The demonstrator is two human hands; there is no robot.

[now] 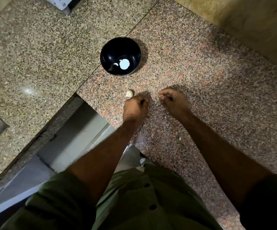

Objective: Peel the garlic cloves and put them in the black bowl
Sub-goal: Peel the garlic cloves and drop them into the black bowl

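My left hand point(135, 106) is curled with thumb against fingertips and my right hand point(173, 101) is curled too, pinching a small pale scrap at its fingertips; whether the left grip holds anything I cannot tell. An unpeeled garlic clove point(129, 93), papery and cream, lies on the speckled granite bench point(201, 72) just beside my left knuckles. Farther off stands the black bowl point(120, 56), holding pale peeled cloves point(116, 64).

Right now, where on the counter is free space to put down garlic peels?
The granite right of the black bowl and beyond the right hand is bare up to the wall. Left of the bowl is bare too. It is crowded only near the left hand, where an unpeeled clove lies.
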